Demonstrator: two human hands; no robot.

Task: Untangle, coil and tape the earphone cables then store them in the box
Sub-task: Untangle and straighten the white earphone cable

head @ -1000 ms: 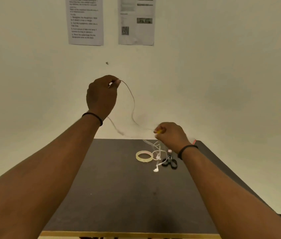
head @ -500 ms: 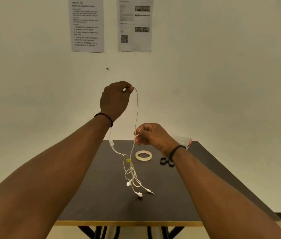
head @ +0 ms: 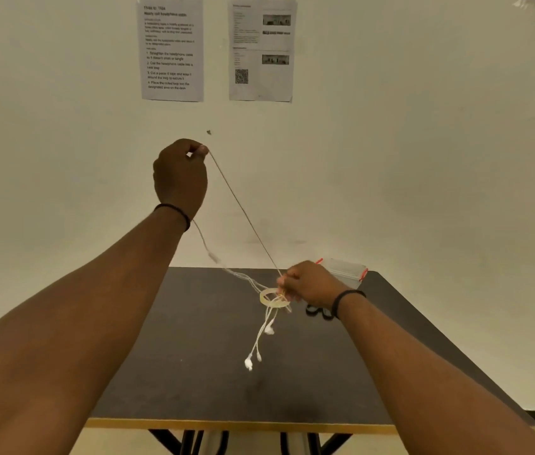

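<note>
A white earphone cable (head: 243, 210) runs taut from my raised left hand (head: 180, 178), which pinches it high in front of the wall, down to my right hand (head: 308, 284), which pinches it low over the table. Below my right hand the earbuds (head: 249, 362) dangle above the dark table (head: 193, 372). Another strand with a small inline remote (head: 214, 257) hangs from under my left wrist. A clear box (head: 346, 270) with red clips stands at the far right of the table, partly behind my right hand. A roll of clear tape (head: 272, 298) lies just under my right hand.
Black scissors (head: 317, 311) lie by my right wrist, mostly hidden. Two printed sheets (head: 172, 49) hang on the wall beyond the table. The table's yellow front edge (head: 243, 425) runs across the bottom, with legs beneath.
My right hand has slid down the cable from mid-height to just above the tape roll, pulling the strand straight. The earbuds have swung rightward and lifted off the table.
</note>
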